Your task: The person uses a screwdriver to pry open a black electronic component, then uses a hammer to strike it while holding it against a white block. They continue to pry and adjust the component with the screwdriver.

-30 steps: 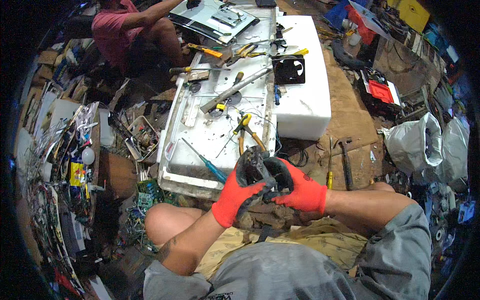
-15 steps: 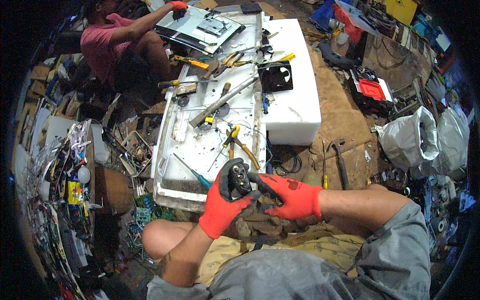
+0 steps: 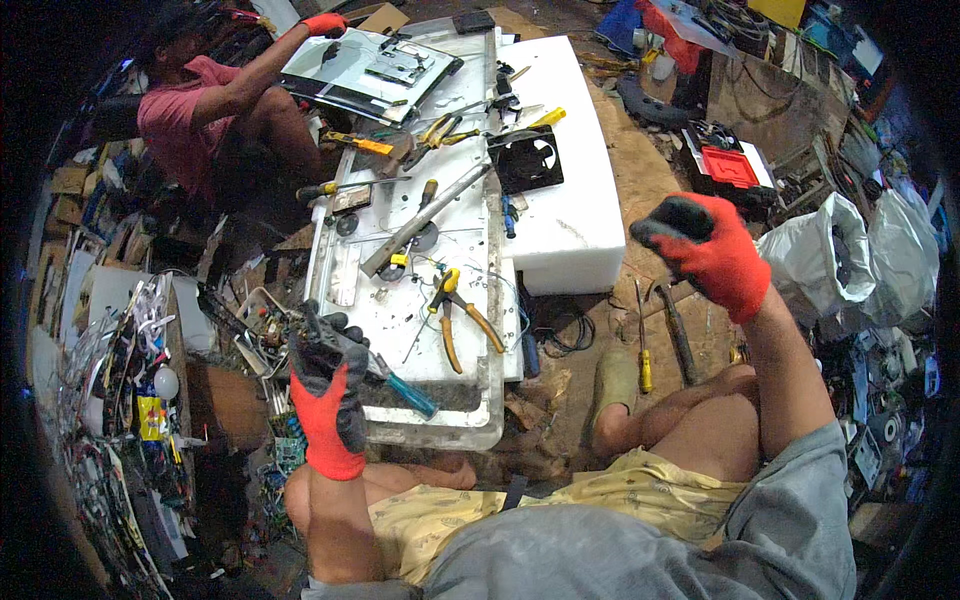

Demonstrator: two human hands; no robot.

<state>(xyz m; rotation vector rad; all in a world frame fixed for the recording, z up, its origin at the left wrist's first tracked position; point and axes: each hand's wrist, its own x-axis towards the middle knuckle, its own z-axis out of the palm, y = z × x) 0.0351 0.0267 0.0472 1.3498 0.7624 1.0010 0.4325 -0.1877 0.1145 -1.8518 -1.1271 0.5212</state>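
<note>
My left hand, in a red glove with a black palm, is raised at the left edge of the white panel. Its fingers curl around a dark part, blurred and half hidden by the glove. Beside that hand lies a teal-handled screwdriver. Pliers with yellow-orange handles rest open on the panel between my hands. Out to the right, my right hand is lifted above the floor with its gloved fingers closed; whatever they may hold is hidden.
A metal bar, several tools and a black fan frame lie farther back, by a white foam block. A hammer and a yellow-handled screwdriver are on the floor. A co-worker sits far left; scrap heaps line both sides.
My hands have drawn apart from in front of me, the left going left and the right going up and to the right. The black part with round metal contacts no longer shows clearly.
</note>
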